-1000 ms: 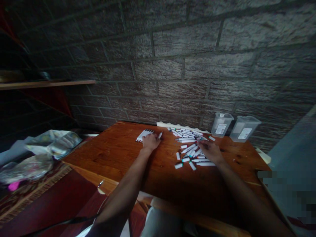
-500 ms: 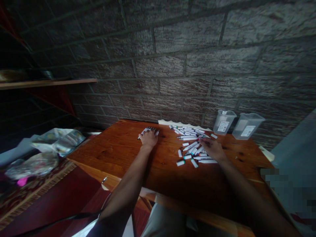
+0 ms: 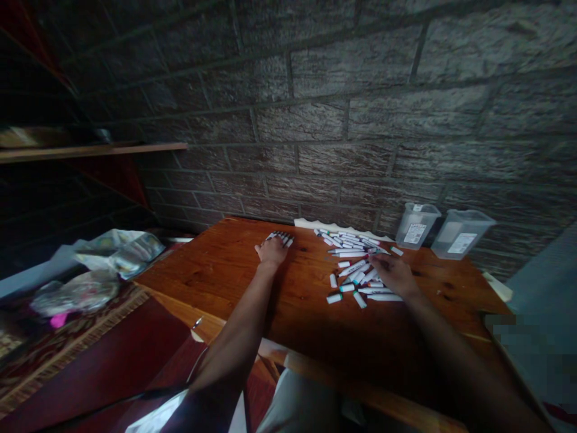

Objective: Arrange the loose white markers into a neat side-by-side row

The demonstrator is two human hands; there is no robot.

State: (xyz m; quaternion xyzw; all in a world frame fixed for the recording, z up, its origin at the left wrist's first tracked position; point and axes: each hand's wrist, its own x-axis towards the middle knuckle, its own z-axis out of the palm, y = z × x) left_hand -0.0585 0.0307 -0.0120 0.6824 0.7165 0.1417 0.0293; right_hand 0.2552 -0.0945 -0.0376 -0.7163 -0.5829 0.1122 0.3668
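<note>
My left hand (image 3: 271,251) lies palm down on a neat row of white markers (image 3: 280,237) at the far middle of the wooden table (image 3: 234,270), fingers stretched over them. A loose pile of white markers (image 3: 354,258) with coloured caps is spread to the right. My right hand (image 3: 393,273) rests on the right edge of that pile, fingers curled and pinching at a marker near its fingertips.
Two clear plastic containers (image 3: 417,225) (image 3: 460,233) with labels stand at the back right against the brick wall (image 3: 360,120). A white wavy strip (image 3: 315,226) lies along the wall. Crumpled bags (image 3: 117,252) lie left of the table on a patterned cloth. A shelf (image 3: 90,150) juts out at left.
My left hand slid over the row of markers, covering it with flat fingers. My right hand shifted further into the loose pile. The camera moved slightly.
</note>
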